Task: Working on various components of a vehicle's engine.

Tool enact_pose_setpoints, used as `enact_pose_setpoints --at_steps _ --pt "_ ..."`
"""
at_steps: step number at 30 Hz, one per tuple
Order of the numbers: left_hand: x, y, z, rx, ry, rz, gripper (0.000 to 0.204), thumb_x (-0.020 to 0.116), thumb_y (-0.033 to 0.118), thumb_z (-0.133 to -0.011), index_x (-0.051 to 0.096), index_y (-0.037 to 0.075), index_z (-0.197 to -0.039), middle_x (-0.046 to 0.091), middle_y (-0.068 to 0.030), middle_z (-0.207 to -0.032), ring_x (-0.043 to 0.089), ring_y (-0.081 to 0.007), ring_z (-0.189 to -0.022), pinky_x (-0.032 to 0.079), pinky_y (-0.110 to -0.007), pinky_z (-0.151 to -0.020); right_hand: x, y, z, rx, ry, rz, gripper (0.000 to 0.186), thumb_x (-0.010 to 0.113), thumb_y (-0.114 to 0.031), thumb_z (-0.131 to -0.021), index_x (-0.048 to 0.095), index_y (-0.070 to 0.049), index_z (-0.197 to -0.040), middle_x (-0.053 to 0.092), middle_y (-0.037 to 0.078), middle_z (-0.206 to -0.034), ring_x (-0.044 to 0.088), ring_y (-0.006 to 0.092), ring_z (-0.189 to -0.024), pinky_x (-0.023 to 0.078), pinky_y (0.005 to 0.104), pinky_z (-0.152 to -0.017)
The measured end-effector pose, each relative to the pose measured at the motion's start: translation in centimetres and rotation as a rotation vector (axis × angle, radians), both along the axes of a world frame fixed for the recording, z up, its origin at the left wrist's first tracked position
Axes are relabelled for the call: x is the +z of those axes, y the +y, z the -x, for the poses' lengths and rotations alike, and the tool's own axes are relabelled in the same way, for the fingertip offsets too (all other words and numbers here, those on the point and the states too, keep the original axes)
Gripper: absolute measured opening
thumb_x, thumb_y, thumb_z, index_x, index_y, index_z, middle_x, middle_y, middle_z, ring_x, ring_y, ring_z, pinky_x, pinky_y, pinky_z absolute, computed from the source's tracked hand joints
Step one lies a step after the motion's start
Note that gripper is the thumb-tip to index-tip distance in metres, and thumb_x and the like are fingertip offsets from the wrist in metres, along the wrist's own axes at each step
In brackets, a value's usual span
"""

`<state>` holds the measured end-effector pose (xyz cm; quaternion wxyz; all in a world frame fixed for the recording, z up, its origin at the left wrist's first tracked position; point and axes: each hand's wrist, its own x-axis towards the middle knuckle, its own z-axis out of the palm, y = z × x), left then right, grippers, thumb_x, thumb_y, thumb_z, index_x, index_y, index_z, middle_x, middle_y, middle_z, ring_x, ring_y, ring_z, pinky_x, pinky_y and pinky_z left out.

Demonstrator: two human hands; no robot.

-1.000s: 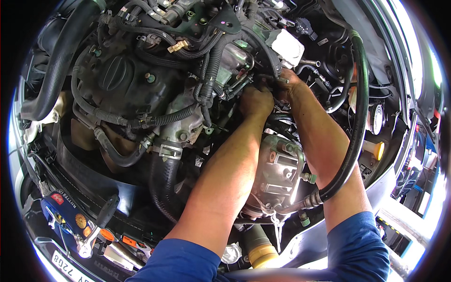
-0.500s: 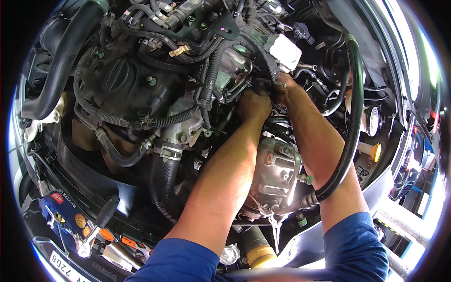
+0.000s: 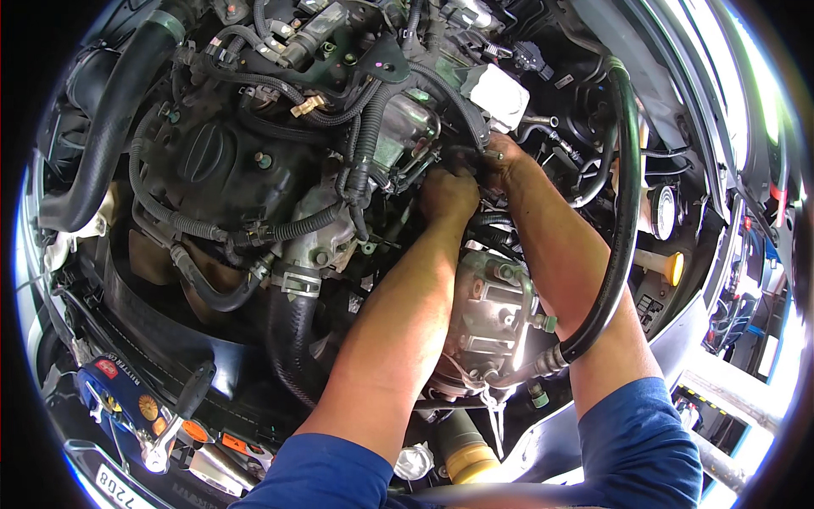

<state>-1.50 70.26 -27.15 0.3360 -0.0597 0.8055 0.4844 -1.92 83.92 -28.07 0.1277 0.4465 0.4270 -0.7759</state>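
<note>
Both my arms reach deep into a car's engine bay. My left hand (image 3: 449, 193) is closed, knuckles up, beside the metal engine parts; what its fingers grip lies in dark shadow. Just right of it, my right hand (image 3: 502, 161) is curled in close under a black corrugated hose (image 3: 462, 106), its fingertips mostly hidden. A white block-shaped reservoir (image 3: 498, 95) sits right above my right hand. Between my forearms is a cast metal compressor-like unit (image 3: 489, 310), with a thick black hose (image 3: 626, 195) arching from its lower right over my right forearm.
A black engine cover (image 3: 225, 170) and wiring conduits fill the left. A large radiator hose (image 3: 292, 327) runs down beside my left forearm. On the front edge lie a blue battery-like item (image 3: 119, 394), a ratchet wrench (image 3: 174, 416) and orange-labelled parts. A yellow cap (image 3: 675, 269) stands right.
The whole view has shifted slightly, so the engine bay appears a little further left. Both hands stay at the same spot among the parts, with only slight movement.
</note>
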Motion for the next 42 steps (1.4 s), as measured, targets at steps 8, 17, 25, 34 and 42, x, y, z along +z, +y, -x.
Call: enact_pose_setpoints --at_steps 8,17,25,34,42 --pt "-0.8 -0.2 0.0 0.024 0.02 0.002 0.052 0.049 0.041 -0.096 0.065 -0.008 -0.104 0.064 -0.0333 -0.107 0.062 -0.0462 -0.106 0.049 -0.049 -0.088 0.4 -1.2 0.4 -0.055 -0.007 -0.031 0.014 0.058 -0.014 -0.093 0.069 -0.006 -0.092 0.069 0.009 -0.08 0.064 0.02 -0.061 0.049 0.0334 -0.052" --pt "-0.1 0.2 -0.2 0.001 0.016 0.026 0.055 0.048 0.043 -0.097 0.065 -0.009 -0.106 0.063 -0.0344 -0.108 0.061 -0.046 -0.108 0.048 -0.048 -0.091 0.0 0.0 -0.2 -0.031 -0.01 -0.055 0.014 0.059 -0.013 -0.092 0.071 -0.005 -0.094 0.07 0.01 -0.082 0.065 0.0205 -0.067 0.051 0.035 -0.058" --pt "-1.7 0.3 -0.2 -0.03 0.109 0.063 0.059 0.043 0.046 -0.096 0.066 -0.008 -0.1 0.066 -0.0309 -0.107 0.064 -0.0438 -0.103 0.052 -0.049 -0.088 1.7 -1.3 0.0 0.091 -0.013 -0.164 0.015 0.058 -0.007 -0.089 0.07 -0.006 -0.099 0.069 0.012 -0.091 0.064 0.0213 -0.072 0.052 0.0418 -0.063" --pt "-0.8 1.0 -0.6 0.005 0.108 0.055 0.057 0.045 0.045 -0.095 0.067 -0.008 -0.099 0.065 -0.0318 -0.107 0.064 -0.0447 -0.103 0.052 -0.049 -0.088 -1.6 1.8 -0.4 0.311 0.055 -0.266 0.017 0.06 -0.007 -0.088 0.068 -0.006 -0.103 0.069 0.014 -0.093 0.064 0.0251 -0.078 0.054 0.0439 -0.07" --pt "-0.1 1.4 -0.7 0.012 0.082 0.055 0.056 0.046 0.044 -0.095 0.068 -0.008 -0.097 0.066 -0.0321 -0.105 0.065 -0.0448 -0.102 0.052 -0.049 -0.087 -1.7 2.6 -0.8 0.347 0.092 -0.378 0.016 0.063 -0.011 -0.088 0.07 -0.004 -0.101 0.069 0.014 -0.094 0.066 0.0248 -0.08 0.054 0.0457 -0.073"
